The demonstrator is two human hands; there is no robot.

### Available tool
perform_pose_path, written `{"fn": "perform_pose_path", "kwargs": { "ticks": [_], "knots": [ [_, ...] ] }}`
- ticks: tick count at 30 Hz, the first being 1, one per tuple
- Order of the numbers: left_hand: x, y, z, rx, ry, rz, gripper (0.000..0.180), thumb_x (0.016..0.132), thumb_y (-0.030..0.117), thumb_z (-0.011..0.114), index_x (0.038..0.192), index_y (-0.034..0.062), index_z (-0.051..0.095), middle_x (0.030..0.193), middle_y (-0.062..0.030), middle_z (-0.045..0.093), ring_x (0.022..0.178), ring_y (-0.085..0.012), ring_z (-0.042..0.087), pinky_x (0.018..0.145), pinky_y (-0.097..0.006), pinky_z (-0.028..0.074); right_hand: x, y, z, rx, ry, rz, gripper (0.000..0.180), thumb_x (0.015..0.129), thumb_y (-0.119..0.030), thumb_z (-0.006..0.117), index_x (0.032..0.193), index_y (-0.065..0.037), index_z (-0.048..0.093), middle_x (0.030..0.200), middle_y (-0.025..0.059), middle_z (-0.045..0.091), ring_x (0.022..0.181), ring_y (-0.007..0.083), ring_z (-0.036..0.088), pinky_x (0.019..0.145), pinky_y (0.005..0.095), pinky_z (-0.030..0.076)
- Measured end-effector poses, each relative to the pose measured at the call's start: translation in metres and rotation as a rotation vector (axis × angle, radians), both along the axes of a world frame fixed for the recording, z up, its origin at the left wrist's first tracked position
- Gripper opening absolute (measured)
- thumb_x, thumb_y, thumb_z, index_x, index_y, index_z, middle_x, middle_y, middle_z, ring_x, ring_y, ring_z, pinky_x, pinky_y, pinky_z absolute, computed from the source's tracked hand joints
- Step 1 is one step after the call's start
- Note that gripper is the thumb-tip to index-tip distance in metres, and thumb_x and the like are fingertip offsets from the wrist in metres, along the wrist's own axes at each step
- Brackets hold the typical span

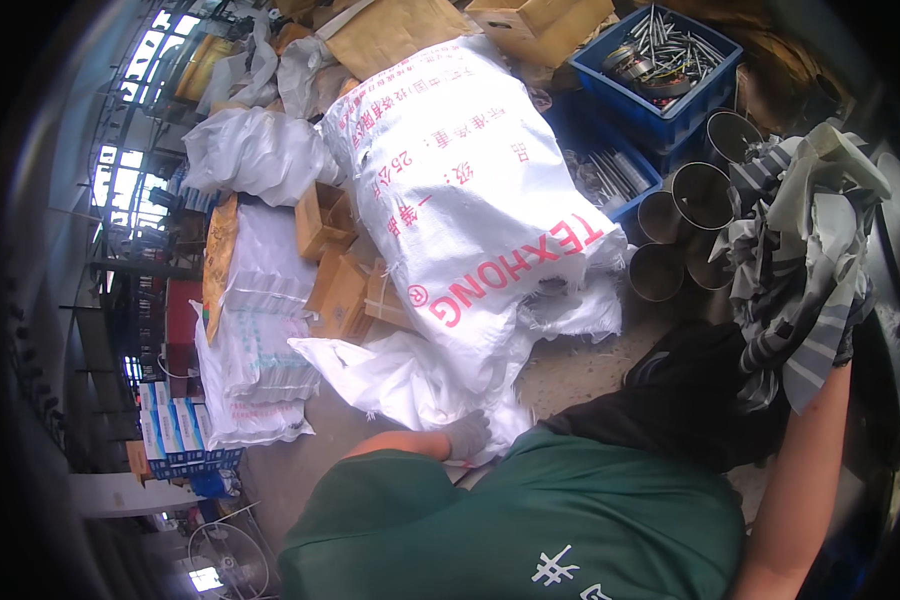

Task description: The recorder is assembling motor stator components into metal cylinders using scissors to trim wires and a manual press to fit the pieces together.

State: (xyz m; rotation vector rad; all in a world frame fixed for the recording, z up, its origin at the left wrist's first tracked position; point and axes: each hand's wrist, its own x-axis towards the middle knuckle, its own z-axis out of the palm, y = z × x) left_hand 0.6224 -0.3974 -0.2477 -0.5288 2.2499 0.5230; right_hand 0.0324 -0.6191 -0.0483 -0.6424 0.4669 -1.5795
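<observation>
Fingers: left hand (467,436) against white sack (470,200), right hand (845,349) mostly behind grey scraps (815,245); we can't tell either grip. Sack likely soft, slick; bunch folds beside left fingers.

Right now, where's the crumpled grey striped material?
In the head view, the grey striped material is on the right side, bunched at the person's right hand, just right of the round metal tubes.
</observation>
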Motion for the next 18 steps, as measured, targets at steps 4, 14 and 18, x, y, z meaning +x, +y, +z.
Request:
{"fn": "perform_pose_path", "kwargs": {
  "ticks": [4, 14, 18],
  "knots": [
    [0.042, 0.052, 0.017, 0.449, -0.227, 0.044, 0.026, 0.087, 0.02, 0.057, 0.093, 0.0048, 0.077, 0.104, -0.0163, 0.074, 0.098, -0.0365, 0.07, 0.085, -0.047, 0.052, 0.026, -0.007, 0.015, -0.02, 0.017, 0.019, 0.043, 0.099, -0.016, 0.061, 0.14, -0.003, 0.05, 0.124, 0.0171, 0.063, 0.097, 0.0259, 0.07, 0.078, 0.0323, 0.061],
    [-0.002, -0.05, -0.015, 0.115, -0.114, 1.093, 0.04, 0.087, 0.022, 0.053, 0.115, -0.0027, 0.069, 0.111, -0.0266, 0.071, 0.102, -0.0418, 0.069, 0.095, -0.047, 0.051, 0.043, -0.014, 0.032, -0.056, 0.106, -0.002, 0.041, 0.099, -0.016, 0.061, 0.138, -0.003, 0.052, 0.121, 0.0161, 0.065, 0.096, 0.025, 0.071, 0.077, 0.0322, 0.061],
    [-0.103, -0.13, -0.029, 0.193, 0.422, 1.039, 0.045, 0.09, 0.036, 0.06, 0.114, -0.0022, 0.067, 0.113, -0.0267, 0.069, 0.107, -0.0393, 0.066, 0.095, -0.044, 0.049, 0.04, -0.015, 0.031, -0.063, 0.142, -0.017, 0.04, 0.099, -0.016, 0.061, 0.137, -0.003, 0.053, 0.12, 0.0157, 0.065, 0.095, 0.0246, 0.071, 0.077, 0.0322, 0.06]
  ]
}}
